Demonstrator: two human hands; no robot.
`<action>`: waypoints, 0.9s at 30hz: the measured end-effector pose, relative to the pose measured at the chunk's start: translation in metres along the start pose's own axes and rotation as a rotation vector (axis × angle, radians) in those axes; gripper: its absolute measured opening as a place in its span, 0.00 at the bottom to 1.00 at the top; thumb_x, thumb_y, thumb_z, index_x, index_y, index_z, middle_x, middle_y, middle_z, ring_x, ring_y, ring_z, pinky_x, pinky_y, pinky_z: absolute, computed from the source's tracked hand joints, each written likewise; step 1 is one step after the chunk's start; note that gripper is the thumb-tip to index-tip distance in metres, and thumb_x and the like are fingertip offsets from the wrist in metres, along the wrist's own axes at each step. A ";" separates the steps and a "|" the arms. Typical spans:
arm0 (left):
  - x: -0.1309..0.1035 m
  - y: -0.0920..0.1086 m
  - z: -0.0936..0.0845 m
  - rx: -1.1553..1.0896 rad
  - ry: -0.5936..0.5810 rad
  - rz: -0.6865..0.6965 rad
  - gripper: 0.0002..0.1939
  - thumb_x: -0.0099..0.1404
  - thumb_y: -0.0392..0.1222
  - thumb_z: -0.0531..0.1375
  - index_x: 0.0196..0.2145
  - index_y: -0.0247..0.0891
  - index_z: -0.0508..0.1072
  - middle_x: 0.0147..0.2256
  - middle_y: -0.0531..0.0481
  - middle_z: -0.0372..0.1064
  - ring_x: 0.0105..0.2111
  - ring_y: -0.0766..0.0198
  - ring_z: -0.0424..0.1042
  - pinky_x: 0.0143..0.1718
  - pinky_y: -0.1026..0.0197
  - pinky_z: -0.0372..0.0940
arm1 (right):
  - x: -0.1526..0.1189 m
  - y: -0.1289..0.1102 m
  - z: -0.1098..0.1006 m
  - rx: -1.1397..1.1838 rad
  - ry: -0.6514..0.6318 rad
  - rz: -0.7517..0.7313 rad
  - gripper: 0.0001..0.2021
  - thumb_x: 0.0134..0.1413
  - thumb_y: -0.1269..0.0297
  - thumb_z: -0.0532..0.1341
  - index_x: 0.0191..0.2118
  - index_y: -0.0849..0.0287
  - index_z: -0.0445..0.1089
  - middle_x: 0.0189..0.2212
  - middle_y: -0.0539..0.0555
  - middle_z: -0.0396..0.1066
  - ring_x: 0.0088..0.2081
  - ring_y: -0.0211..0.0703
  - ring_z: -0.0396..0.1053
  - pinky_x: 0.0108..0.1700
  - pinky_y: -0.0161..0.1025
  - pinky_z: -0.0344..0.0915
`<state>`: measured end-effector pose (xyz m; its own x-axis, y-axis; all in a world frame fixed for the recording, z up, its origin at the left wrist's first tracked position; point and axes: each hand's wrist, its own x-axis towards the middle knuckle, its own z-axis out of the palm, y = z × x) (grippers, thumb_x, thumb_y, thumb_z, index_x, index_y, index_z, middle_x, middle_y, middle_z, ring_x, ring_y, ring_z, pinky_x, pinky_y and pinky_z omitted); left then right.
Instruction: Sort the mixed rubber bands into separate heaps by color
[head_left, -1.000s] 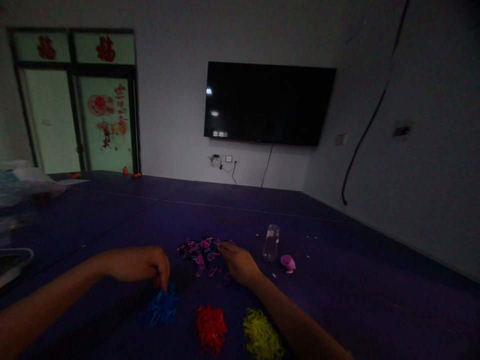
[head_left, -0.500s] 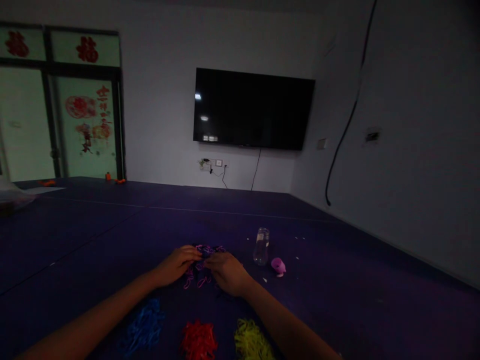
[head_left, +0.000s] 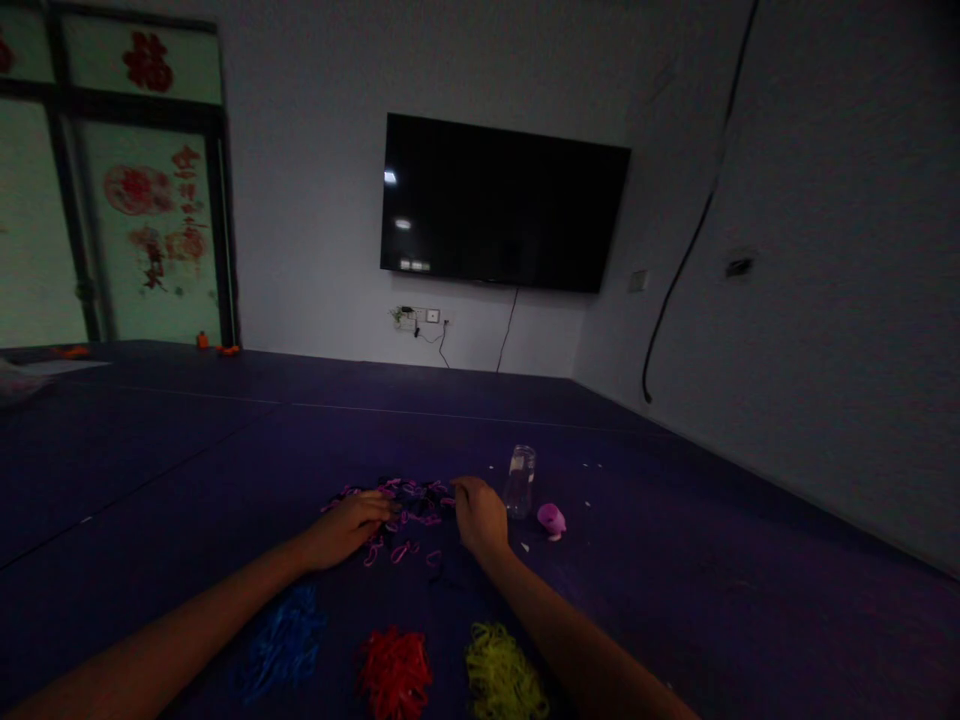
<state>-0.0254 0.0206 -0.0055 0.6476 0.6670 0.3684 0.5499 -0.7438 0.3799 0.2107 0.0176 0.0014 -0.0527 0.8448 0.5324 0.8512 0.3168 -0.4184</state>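
Pink and dark loops (head_left: 409, 518) lie scattered on the dark purple surface. My left hand (head_left: 351, 526) rests on the left part of these loops, its fingers spread low over them. At their right edge is my right hand (head_left: 480, 515), fingers curled together and tips beside the loops; what they hold, if anything, is too small to make out. Nearer to me sit a blue pile (head_left: 285, 645), a red pile (head_left: 395, 672) and a yellow pile (head_left: 504, 672) of bands.
A clear bottle (head_left: 520, 482) stands just right of my right hand, with a pink cap-like object (head_left: 552, 520) beside it. White scraps dot the surface. Farther off are orange items (head_left: 202, 340), a wall-mounted television (head_left: 502, 205) and a hanging cable (head_left: 679, 275).
My right hand has moved right, away from my left hand, and its fingers have curled. More loops show between the hands and to the left. The view has shifted slightly.
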 end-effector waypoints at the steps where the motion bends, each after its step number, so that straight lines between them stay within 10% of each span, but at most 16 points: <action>1: 0.000 -0.001 0.001 0.004 0.004 0.004 0.17 0.60 0.29 0.50 0.44 0.39 0.71 0.48 0.46 0.68 0.51 0.59 0.61 0.54 0.50 0.52 | 0.001 0.002 0.001 0.012 0.012 0.033 0.16 0.57 0.69 0.47 0.41 0.58 0.71 0.38 0.55 0.72 0.41 0.43 0.68 0.43 0.36 0.61; 11: 0.003 0.007 -0.015 -0.117 0.120 -0.046 0.15 0.63 0.36 0.49 0.42 0.38 0.73 0.45 0.46 0.70 0.47 0.61 0.64 0.49 0.55 0.57 | 0.002 0.010 0.005 0.050 0.115 0.071 0.17 0.58 0.67 0.45 0.43 0.57 0.70 0.40 0.55 0.71 0.42 0.43 0.69 0.42 0.37 0.63; 19: -0.005 0.042 -0.099 -0.196 -0.362 -0.230 0.20 0.60 0.52 0.54 0.25 0.35 0.77 0.22 0.51 0.73 0.22 0.69 0.66 0.25 0.69 0.58 | 0.004 0.015 0.005 0.039 0.132 0.168 0.15 0.56 0.66 0.47 0.42 0.57 0.69 0.36 0.54 0.73 0.37 0.42 0.71 0.35 0.35 0.64; 27: -0.020 0.061 -0.101 -0.330 -0.705 -0.313 0.24 0.63 0.54 0.50 0.22 0.38 0.77 0.18 0.50 0.72 0.16 0.70 0.65 0.20 0.68 0.60 | 0.000 -0.002 0.000 -0.244 0.006 0.077 0.14 0.52 0.64 0.51 0.26 0.61 0.72 0.27 0.60 0.73 0.33 0.48 0.70 0.35 0.39 0.62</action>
<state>-0.0584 -0.0337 0.0955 0.7292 0.5753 -0.3704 0.6476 -0.4054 0.6452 0.2096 0.0170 0.0023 0.0198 0.8600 0.5100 0.9534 0.1373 -0.2686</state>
